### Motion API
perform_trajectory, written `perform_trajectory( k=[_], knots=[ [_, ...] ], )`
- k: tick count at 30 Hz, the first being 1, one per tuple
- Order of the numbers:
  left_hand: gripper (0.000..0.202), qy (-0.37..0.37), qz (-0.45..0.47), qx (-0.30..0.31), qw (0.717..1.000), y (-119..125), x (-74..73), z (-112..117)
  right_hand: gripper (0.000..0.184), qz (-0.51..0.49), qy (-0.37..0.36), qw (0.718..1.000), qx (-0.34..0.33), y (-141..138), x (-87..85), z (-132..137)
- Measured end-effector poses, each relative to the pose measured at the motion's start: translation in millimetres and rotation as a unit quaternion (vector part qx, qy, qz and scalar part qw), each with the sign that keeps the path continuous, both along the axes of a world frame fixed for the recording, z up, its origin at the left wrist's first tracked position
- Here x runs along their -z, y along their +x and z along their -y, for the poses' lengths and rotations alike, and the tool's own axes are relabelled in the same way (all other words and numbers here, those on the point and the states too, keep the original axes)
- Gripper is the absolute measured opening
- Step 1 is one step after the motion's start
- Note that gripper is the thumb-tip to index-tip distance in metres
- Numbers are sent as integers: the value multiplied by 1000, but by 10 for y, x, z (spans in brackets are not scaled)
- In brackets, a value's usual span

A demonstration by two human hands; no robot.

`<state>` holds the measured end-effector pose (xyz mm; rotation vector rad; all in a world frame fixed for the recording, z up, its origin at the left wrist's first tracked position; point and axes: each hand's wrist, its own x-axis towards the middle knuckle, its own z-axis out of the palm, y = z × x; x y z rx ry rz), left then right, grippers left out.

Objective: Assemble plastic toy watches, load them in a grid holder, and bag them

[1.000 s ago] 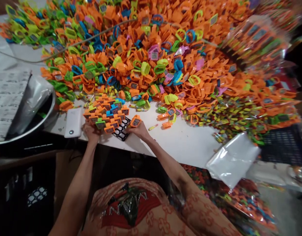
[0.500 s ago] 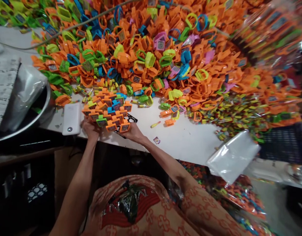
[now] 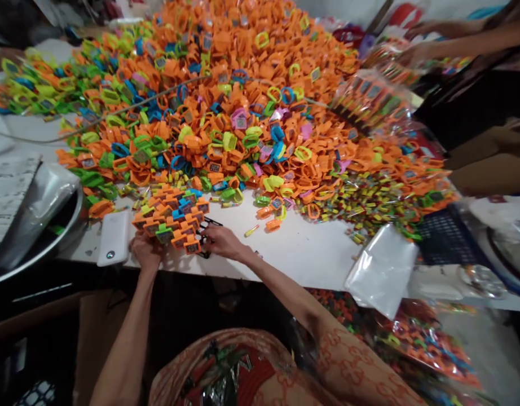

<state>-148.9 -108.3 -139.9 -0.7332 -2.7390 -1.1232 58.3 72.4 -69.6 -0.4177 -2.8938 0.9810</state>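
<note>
A steel bowl [image 3: 76,217] lined with clear plastic sits at the view's nine o'clock, at the table's [image 3: 311,254] near-left edge. Just right of it lies a white power bank [image 3: 113,238]. The left hand [image 3: 144,252] comes next, its fingers curled on the near-left edge of a black grid rack [image 3: 208,223], at the rack's seven o'clock. The rack lies on the table at the near edge and is almost covered by a tight cluster of toy watches [image 3: 171,217], mostly orange with some blue and green. The right hand [image 3: 217,241] rests at the rack's four o'clock, fingers stretched onto the bare grid corner; whether they pinch it cannot be told. The two hands are apart, one on each side of the rack. From ten to two o'clock behind the rack rises a huge heap of loose watches [image 3: 251,96]. At four o'clock a clear plastic bag [image 3: 382,270] overhangs the table edge, beside a dark crate [image 3: 446,239]. At one o'clock a co-worker's hand [image 3: 416,53] touches packed bags.
</note>
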Motion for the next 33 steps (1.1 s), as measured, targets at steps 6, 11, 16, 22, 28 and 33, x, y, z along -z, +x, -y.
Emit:
perform_trajectory(
  k=[6, 11, 16, 22, 28, 33],
  knots=[
    [24, 129, -58, -31, 990, 665, -176, 209, 50, 12, 217, 967, 136, -97, -144, -922],
    [5, 172, -159, 122, 964, 1912, -311, 296, 37, 34, 255, 962, 86, -39, 6, -1017],
    [29, 69, -208, 389, 895, 2240, -321, -498, 37, -21, 220, 967, 127, 660, 74, -1057],
    [89, -113, -125, 323, 931, 1983, -307, -1743, 59, -90, 134, 907, 389, 1709, 314, -1210],
    [83, -163, -171, 376, 896, 2358, -137, -1951, 66, -33, 43, 920, 387, 1473, 555, -1064],
    [79, -149, -185, 371, 898, 2292, -179, -2173, 51, -140, 54, 894, 422, 1899, 354, -1649]
  ],
)
